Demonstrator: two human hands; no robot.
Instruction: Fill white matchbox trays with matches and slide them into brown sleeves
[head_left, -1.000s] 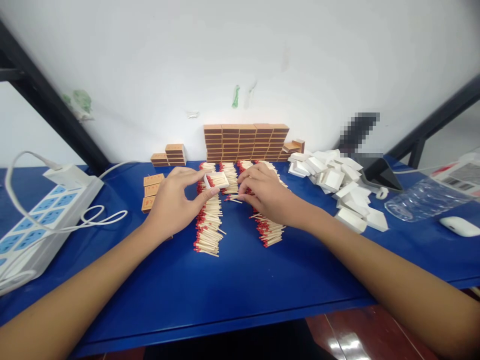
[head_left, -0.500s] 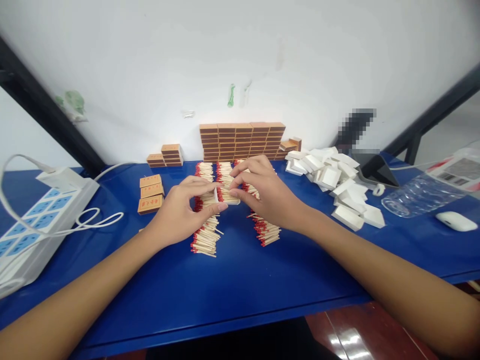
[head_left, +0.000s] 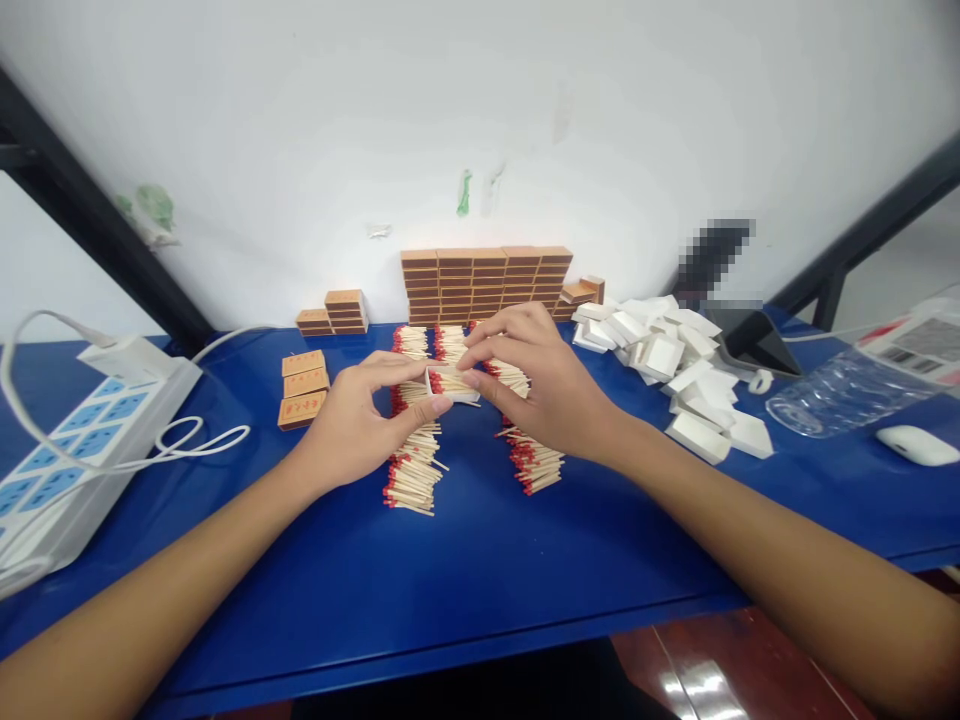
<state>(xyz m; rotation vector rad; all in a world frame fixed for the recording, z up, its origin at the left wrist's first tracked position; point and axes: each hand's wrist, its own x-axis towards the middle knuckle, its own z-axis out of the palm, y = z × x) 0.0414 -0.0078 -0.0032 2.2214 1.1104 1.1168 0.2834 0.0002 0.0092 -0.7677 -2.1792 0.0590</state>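
My left hand (head_left: 358, 412) grips the left end of a small white matchbox tray (head_left: 466, 397) between thumb and fingers. Red-tipped matches (head_left: 448, 382) lie inside the tray, heads to the left. My right hand (head_left: 547, 378) is curled over the tray's right end, its thumb and fingers closed on the matches there. Under and around both hands run rows of loose matches, a left row (head_left: 412, 480) and a right row (head_left: 536, 465); a middle row (head_left: 450, 343) shows behind the tray. The fingers hide parts of the rows.
Filled-looking matchboxes are stacked in a wall (head_left: 487, 285) at the back. More matchboxes (head_left: 303, 390) lie at left, near a power strip (head_left: 112, 430) with cables. On the right are a heap of white trays (head_left: 664, 355), a plastic bottle (head_left: 825, 390) and a white mouse (head_left: 916, 445).
The tray has shifted slightly up and left in my hands. My right thumb has moved a little inward over the matches, and the tray tilts slightly differently.
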